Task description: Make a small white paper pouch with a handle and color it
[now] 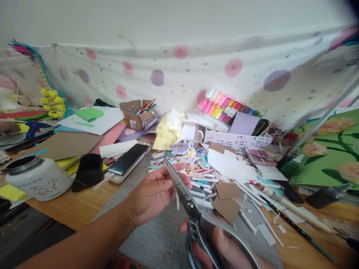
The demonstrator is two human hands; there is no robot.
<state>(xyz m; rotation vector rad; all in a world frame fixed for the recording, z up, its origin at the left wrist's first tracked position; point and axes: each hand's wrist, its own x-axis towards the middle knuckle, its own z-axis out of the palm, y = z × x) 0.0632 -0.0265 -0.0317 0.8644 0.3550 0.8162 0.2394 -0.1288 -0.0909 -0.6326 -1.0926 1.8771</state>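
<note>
Large metal scissors [183, 194] point up and away from me at the centre, blades almost together. My right hand [224, 243] grips their handles near the bottom edge. Just left of the blades is my left hand [153, 194], its thumb and fingers brought together. A thin whitish strip [177, 201] shows below those fingers; the blades partly cover the fingertips, so what they pinch is unclear. Beneath both hands lies a grey cutting mat [148, 239]. Beyond them is a pile of paper cut-outs [181, 149] with several white markers [200, 186].
Left stand a white jar [37, 177], a black phone [87, 172] and another phone [129, 158]. Behind are a cardboard box [137, 117] of pencils and a clay set [224, 106]. Brown card pieces [227, 209] and brushes [297, 213] lie right. Another person's hand [8, 127] is far left.
</note>
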